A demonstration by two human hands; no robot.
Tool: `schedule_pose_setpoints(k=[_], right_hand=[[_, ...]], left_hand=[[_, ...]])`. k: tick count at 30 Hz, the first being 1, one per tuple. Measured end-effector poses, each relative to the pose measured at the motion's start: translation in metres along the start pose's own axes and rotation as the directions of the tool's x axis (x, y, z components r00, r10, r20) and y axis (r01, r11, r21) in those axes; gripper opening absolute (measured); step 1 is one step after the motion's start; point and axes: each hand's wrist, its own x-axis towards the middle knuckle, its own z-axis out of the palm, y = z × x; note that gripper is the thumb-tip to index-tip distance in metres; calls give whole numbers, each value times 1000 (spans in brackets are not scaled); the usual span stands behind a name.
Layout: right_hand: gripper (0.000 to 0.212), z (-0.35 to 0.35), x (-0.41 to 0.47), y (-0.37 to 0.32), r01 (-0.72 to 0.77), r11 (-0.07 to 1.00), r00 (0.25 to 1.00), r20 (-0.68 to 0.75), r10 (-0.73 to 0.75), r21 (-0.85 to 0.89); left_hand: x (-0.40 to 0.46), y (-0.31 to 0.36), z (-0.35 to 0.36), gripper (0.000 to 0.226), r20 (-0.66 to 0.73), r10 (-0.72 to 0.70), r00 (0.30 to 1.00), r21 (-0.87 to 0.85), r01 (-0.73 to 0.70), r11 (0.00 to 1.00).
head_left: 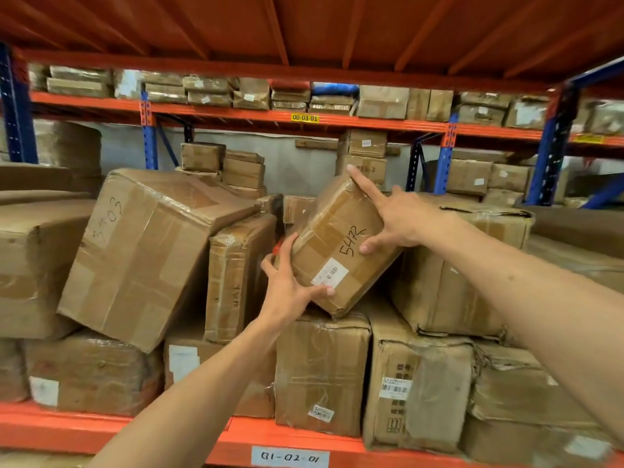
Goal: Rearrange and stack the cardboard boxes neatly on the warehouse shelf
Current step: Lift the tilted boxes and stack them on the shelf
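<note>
A small taped cardboard box (332,251) marked "5472" is held tilted above the lower row of boxes. My left hand (287,288) grips its lower left edge, thumb across the bottom by the barcode label. My right hand (395,217) lies over its upper right side, forefinger stretched along the top edge and thumb on the front face. A large box (141,251) marked "3503" leans tilted at the left. Between the two stands a narrow upright box (236,278).
The orange shelf beam (135,430) carries a label "Q1-02-01". Dented boxes (415,390) fill the bottom row, with another crushed box (472,275) at the right. The shelf deck above (304,28) hangs close overhead. More boxes fill the racks behind (209,92).
</note>
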Motion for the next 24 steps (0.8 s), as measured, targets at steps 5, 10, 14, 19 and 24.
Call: schedule_pose_setpoints(k=[5, 10, 14, 19, 24], right_hand=[[157, -17, 20, -3, 87, 995, 993, 90, -82, -58], [138, -12, 19, -5, 96, 995, 989, 115, -91, -35], [133, -10, 15, -7, 82, 997, 994, 73, -82, -2], [119, -2, -2, -4, 53, 995, 999, -7, -53, 79], [107, 13, -32, -5, -4, 972, 996, -83, 24, 233]], left_hand=[[0, -7, -2, 121, -30, -13, 999, -60, 11, 998], [2, -9, 2, 123, -26, -68, 997, -209, 61, 976], [0, -5, 4, 113, -72, -73, 995, -231, 55, 971], [-7, 6, -1, 103, -118, -41, 992, -184, 19, 983], [-10, 13, -27, 96, -76, 48, 996, -41, -51, 998]])
